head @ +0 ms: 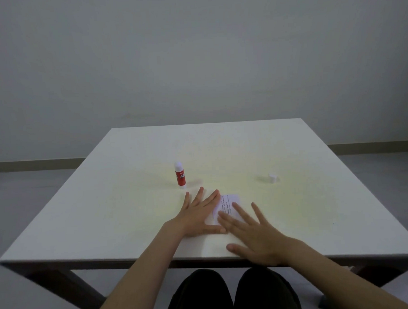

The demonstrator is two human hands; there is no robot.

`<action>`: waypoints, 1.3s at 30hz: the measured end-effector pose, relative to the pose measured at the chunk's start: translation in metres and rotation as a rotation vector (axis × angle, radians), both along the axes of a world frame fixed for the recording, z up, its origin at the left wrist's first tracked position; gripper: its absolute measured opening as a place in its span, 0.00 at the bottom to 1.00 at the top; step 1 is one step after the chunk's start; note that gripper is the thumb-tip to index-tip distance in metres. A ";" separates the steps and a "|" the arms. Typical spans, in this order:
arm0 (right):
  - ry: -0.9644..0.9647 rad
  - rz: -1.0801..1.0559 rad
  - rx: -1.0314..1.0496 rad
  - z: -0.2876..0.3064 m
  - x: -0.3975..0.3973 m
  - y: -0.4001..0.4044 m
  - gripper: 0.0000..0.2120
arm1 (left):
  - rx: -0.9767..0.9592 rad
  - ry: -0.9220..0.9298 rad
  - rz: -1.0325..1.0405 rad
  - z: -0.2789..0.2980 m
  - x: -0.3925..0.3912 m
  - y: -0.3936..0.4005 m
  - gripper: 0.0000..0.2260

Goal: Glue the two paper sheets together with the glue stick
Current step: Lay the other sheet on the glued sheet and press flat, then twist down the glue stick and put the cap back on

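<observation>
A small white paper sheet with printed lines [229,203] lies on the white table [130,204] near its front edge. My left hand [197,216] rests flat on the paper's left part, fingers spread. My right hand [253,234] lies flat over its lower right part, fingers apart and slightly blurred. Only one printed area shows between my hands; a second sheet cannot be told apart. The red glue stick [180,176] stands upright and uncapped, just beyond my left fingertips. Its white cap [272,177] sits to the right, beyond my right hand.
The table's front edge [203,259] runs just under my right palm. My knees in dark trousers [232,293] show below it. A plain wall and floor lie behind the table.
</observation>
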State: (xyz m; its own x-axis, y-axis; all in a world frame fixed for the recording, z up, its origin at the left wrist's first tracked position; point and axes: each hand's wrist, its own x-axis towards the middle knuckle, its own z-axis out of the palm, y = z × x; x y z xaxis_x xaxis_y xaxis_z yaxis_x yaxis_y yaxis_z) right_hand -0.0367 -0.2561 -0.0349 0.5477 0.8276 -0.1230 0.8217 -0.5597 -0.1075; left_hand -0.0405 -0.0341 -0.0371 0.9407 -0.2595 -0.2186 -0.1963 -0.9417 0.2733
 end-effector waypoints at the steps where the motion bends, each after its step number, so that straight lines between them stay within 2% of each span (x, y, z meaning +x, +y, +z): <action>1: 0.001 0.025 0.001 -0.002 -0.003 -0.005 0.34 | 0.002 0.000 -0.002 0.000 0.000 0.000 0.48; 5: 0.023 -0.109 -0.013 0.010 0.014 -0.021 0.29 | 0.008 0.013 0.014 0.003 -0.001 -0.002 0.48; 10: 0.008 -0.159 0.040 0.003 0.011 -0.019 0.29 | 0.008 -0.040 0.017 0.003 -0.004 -0.002 0.47; 13: -0.034 -0.173 0.073 0.001 0.009 -0.020 0.29 | -0.115 -0.123 0.055 0.002 -0.009 -0.002 0.41; 15: -0.023 -0.185 0.137 0.001 0.008 -0.021 0.30 | -0.354 -0.276 0.191 0.001 -0.016 -0.003 0.35; 18: 0.016 -0.223 0.258 0.000 0.007 -0.021 0.31 | -0.637 -0.687 0.542 0.004 -0.023 -0.003 0.20; 20: 0.033 -0.252 0.301 -0.001 0.006 -0.021 0.31 | -0.746 -0.819 0.771 0.011 -0.015 0.002 0.19; 22: 0.030 -0.265 0.309 -0.002 0.006 -0.021 0.32 | -0.844 -0.747 0.921 0.021 -0.002 0.008 0.27; 25: 0.012 -0.279 0.309 -0.003 0.006 -0.022 0.31 | -0.913 -0.599 0.963 0.028 0.019 0.011 0.31; 27: 0.017 -0.284 0.311 -0.004 0.006 -0.022 0.31 | -0.904 -0.610 0.977 0.027 0.029 0.010 0.26; 30: 0.008 -0.273 0.281 -0.006 0.006 -0.021 0.31 | -0.863 -0.672 0.993 0.027 0.037 0.008 0.07; 32: 0.011 -0.279 0.289 -0.005 0.007 -0.021 0.32 | -0.871 -0.674 1.005 0.028 0.038 0.008 0.13; 35: 0.043 -0.314 0.391 -0.003 0.009 -0.022 0.32 | -0.890 -0.609 0.954 0.039 0.031 0.008 0.16; 37: 0.069 -0.412 0.570 0.005 0.009 -0.018 0.25 | -0.934 -0.530 0.854 0.052 0.027 0.007 0.16; 39: 0.082 -0.514 0.861 0.019 0.007 -0.006 0.07 | -1.171 -0.403 0.714 0.070 0.024 0.003 0.09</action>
